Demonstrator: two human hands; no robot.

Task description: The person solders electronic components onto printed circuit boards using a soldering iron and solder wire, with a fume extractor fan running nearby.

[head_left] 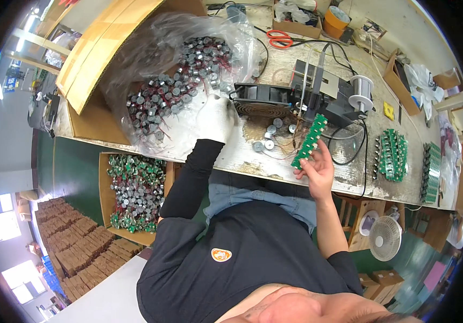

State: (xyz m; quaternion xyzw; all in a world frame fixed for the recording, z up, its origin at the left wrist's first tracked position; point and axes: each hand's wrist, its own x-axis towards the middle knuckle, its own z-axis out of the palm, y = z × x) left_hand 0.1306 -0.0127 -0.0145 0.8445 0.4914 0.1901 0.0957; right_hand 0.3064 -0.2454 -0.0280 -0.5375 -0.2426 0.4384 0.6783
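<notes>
In my right hand (318, 171) is a long green circuit board strip (310, 141), pinched near its lower end by thumb and fingers. Its upper end reaches the soldering machine (323, 86). My left hand (216, 119), in a white glove, is curled closed between the black fan (263, 100) and a heap of small round metal parts with red wires (172, 91); whatever its fingers hold is hidden. The heap lies in a clear plastic bag (115, 81). Several loose round parts (269, 145) sit on the bench in front of the fan.
A solder wire spool (361, 92) stands behind the machine. Stacked green boards (393, 155) lie to the right, with another row (430, 172) beyond. Red scissors (280, 39) lie at the back. Below the bench edge, a cardboard box (105, 188) holds wired boards.
</notes>
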